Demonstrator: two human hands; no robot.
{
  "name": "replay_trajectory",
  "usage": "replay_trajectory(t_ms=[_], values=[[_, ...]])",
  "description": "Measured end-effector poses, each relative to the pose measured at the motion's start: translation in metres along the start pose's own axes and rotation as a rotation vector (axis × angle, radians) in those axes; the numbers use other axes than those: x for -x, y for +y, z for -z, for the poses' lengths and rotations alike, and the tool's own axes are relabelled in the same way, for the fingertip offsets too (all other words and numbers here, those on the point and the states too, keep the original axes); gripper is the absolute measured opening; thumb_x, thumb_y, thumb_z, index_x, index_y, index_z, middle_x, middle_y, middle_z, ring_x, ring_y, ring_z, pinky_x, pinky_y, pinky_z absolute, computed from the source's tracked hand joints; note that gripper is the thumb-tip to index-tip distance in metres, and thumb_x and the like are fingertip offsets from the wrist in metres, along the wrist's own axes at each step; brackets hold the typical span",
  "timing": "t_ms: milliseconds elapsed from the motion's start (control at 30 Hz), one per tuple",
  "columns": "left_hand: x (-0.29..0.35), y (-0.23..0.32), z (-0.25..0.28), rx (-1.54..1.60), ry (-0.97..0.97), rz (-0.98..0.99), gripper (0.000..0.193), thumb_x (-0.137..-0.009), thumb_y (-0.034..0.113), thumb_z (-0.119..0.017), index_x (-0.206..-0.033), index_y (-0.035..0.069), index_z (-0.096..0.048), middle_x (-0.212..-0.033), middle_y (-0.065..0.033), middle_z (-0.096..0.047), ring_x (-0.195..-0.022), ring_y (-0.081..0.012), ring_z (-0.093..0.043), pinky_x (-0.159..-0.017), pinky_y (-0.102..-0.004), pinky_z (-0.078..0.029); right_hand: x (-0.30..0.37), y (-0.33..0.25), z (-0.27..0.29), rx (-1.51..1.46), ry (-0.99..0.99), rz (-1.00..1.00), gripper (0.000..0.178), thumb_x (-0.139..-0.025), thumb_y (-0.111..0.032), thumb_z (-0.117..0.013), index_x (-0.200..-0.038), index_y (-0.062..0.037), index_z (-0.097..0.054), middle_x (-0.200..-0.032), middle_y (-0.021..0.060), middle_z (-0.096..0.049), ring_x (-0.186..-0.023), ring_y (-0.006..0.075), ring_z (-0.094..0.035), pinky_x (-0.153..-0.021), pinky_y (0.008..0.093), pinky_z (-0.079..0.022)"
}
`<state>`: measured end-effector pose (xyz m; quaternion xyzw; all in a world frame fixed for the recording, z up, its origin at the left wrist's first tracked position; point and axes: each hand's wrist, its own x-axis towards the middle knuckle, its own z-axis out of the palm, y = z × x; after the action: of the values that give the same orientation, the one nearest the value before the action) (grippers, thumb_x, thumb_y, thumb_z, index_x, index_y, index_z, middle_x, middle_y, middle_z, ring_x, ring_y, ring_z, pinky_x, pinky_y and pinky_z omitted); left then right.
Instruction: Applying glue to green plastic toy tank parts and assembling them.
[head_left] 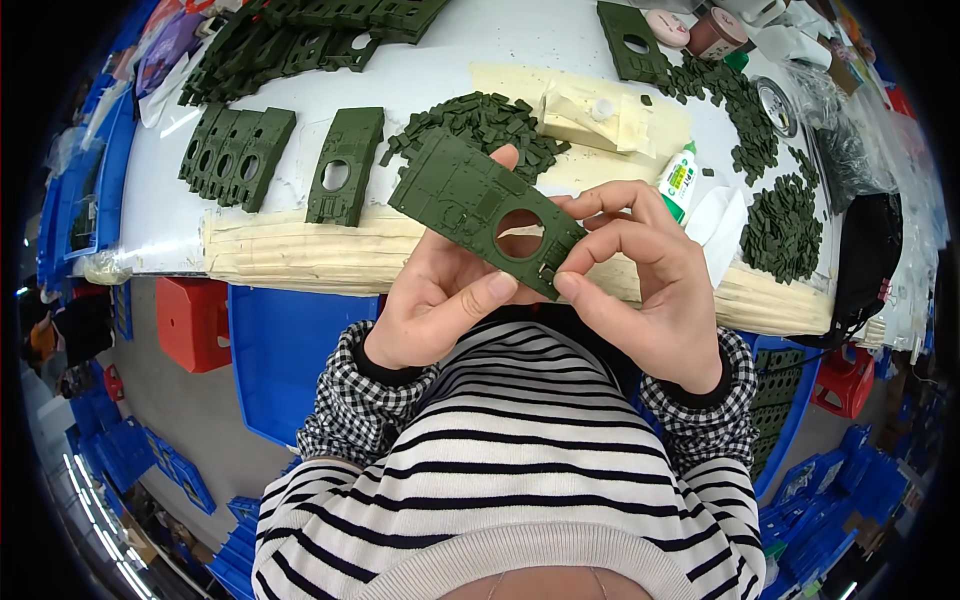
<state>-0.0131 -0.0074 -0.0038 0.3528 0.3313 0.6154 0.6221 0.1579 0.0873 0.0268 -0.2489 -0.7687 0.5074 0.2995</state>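
A dark green plastic model tank hull (455,185) with a large round hole is tilted above the table's front edge. My left hand (435,300) is closed around it, thumb on the near edge and a fingertip showing past the far edge. My right hand (650,285) is at the hull's right end, with thumb and index finger pinched together beside a small raised part near the corner. Whatever lies between those fingertips is too small to make out. Behind the hull lies a heap of small green plastic pieces (495,120). A white-and-green glue bottle (679,180) lies beyond my right hand.
More hulls lie at the left: a single one (352,150), a row (215,170) and a stack (290,50). Further small pieces (785,230) are heaped at the right. White paper (718,225) lies near the bottle. Wooden strips (300,245) line the table's front edge.
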Motion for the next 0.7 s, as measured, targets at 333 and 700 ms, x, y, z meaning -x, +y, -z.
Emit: replay_trajectory(t_ms=[333,700], values=[[-0.0001,0.0012,-0.0014,0.019,-0.005,0.001,0.077,-0.092,0.01,-0.05,-0.149,0.007,0.001,-0.141,-0.0214,-0.034,-0.129,-0.0328,-0.042,-0.097,-0.0462,-0.047,-0.0002,0.0,-0.0017,0.028,0.013,0.013,0.007,-0.07,-0.009,-0.07,-0.074,-0.0058,-0.065,-0.105,0.0092,-0.062,-0.098,0.0231,-0.054,-0.087,0.0345,-0.041],[-0.0012,-0.0001,0.0026,0.02,-0.091,-0.056,0.072,-0.094,0.002,-0.045,-0.149,0.008,0.001,-0.142,-0.0213,-0.033,-0.129,-0.0317,-0.042,-0.098,-0.0451,-0.047,-0.0003,0.0029,-0.003,0.007,0.022,0.018,0.009,-0.068,-0.008,-0.071,-0.073,-0.0052,-0.063,-0.101,0.0094,-0.062,-0.094,0.0235,-0.055,-0.085,0.0343,-0.042]])
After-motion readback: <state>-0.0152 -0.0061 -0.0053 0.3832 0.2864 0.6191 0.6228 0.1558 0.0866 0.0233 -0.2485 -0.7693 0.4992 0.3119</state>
